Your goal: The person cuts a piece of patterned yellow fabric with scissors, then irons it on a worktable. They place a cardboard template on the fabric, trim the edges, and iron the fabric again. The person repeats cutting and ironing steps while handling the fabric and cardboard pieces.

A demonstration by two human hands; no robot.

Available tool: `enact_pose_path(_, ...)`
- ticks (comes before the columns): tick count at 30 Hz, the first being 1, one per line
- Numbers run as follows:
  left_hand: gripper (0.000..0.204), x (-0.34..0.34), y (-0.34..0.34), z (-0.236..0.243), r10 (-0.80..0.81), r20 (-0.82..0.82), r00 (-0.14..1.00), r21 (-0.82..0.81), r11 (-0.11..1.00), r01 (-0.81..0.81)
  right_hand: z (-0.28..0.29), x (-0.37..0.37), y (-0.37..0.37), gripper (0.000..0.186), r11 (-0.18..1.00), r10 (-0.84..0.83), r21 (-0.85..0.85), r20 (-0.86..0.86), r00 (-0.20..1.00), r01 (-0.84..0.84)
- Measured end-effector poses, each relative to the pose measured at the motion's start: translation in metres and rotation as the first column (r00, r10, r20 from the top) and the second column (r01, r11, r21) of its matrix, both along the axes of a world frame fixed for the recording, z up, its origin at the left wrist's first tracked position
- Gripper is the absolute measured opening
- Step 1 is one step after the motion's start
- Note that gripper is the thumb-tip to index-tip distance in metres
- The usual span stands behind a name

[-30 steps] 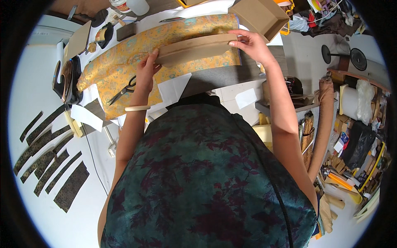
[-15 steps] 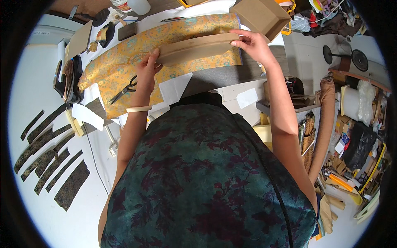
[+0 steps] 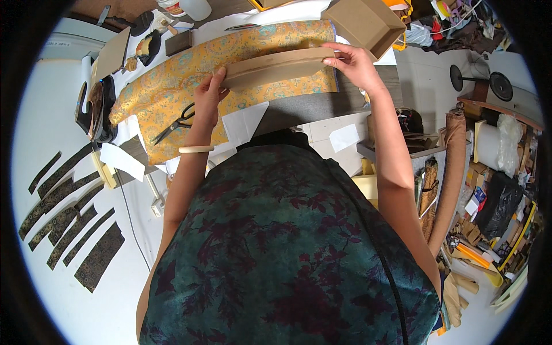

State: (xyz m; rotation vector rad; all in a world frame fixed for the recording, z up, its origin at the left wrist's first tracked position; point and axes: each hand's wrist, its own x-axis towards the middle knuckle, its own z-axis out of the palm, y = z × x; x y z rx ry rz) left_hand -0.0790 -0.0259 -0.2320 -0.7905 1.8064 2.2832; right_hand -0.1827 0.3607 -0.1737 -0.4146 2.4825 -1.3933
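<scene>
Hands (image 3: 208, 96) gripping brown board piece (image 3: 279, 70) by ends; yellow fabric (image 3: 172, 75) beneath; scissors (image 3: 176, 123) nearby.

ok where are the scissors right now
In the head view, the black scissors lie left of centre on the yellow patterned fabric, just to the lower left of the left hand.

Left head-worn fisheye camera faces downward, with the wearer's torso (image 3: 276, 230) close below. Wide field covers worktable (image 3: 305, 108) ahead.

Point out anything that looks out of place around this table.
A loose white paper sheet lies on the pale tiled floor by the dark grey table, perhaps dropped, since another white sheet rests at the table's edge.
</scene>
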Motion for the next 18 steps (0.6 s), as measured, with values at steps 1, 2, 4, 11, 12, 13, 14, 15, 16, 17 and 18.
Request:
enact_pose_path(1,0.041,0.001,0.000,-0.001,0.002,-0.004,1.000,-0.003,1.000,-0.002,0.000,0.000,0.000,0.042,1.000,0.004,0.013,-0.005,1.000,-0.003)
enact_pose_path(2,0.041,0.002,0.001,-0.001,0.004,-0.008,1.000,-0.006,1.000,-0.004,0.000,0.000,0.001,0.043,1.000,0.000,-0.007,-0.003,1.000,0.000)
enact_pose_path(4,0.041,0.003,0.003,0.000,0.009,-0.012,1.000,-0.002,1.000,-0.009,-0.001,0.001,0.001,0.043,0.999,-0.006,-0.047,0.001,1.000,0.006)
enact_pose_path(11,0.043,0.000,0.000,0.002,-0.018,0.018,1.000,-0.017,1.000,0.018,0.003,-0.001,-0.002,0.042,1.000,-0.003,-0.012,-0.013,1.000,0.003)
enact_pose_path(12,0.043,0.000,0.001,0.003,-0.023,0.017,1.000,-0.015,1.000,0.024,0.004,-0.002,-0.002,0.042,1.000,-0.003,-0.023,-0.002,1.000,0.002)
enact_pose_path(13,0.045,0.000,0.001,0.004,-0.013,0.015,1.000,-0.006,1.000,0.013,0.005,-0.003,-0.002,0.041,0.999,-0.002,-0.033,0.010,1.000,0.002)
enact_pose_path(14,0.047,0.000,0.001,0.003,-0.003,0.013,1.000,0.004,1.000,0.003,0.005,-0.005,0.000,0.041,0.999,0.009,-0.035,0.026,1.000,-0.008)
enact_pose_path(15,0.049,0.000,0.001,0.003,0.008,0.011,1.000,0.013,1.000,-0.008,0.005,-0.008,0.001,0.042,0.999,0.020,-0.037,0.043,0.999,-0.019)
enact_pose_path(16,0.051,0.000,0.003,0.002,0.009,0.014,1.000,0.007,1.000,-0.009,0.004,-0.009,0.002,0.042,0.999,0.031,-0.040,0.060,0.998,-0.029)
enact_pose_path(17,0.053,0.000,0.003,0.002,0.011,0.018,1.000,-0.001,1.000,-0.011,0.009,-0.007,0.001,0.042,0.998,0.020,-0.058,0.102,0.995,-0.014)
enact_pose_path(18,0.055,0.000,0.003,0.002,0.013,0.022,1.000,-0.008,1.000,-0.013,0.008,-0.008,0.002,0.042,0.997,0.022,-0.073,0.113,0.993,-0.014)
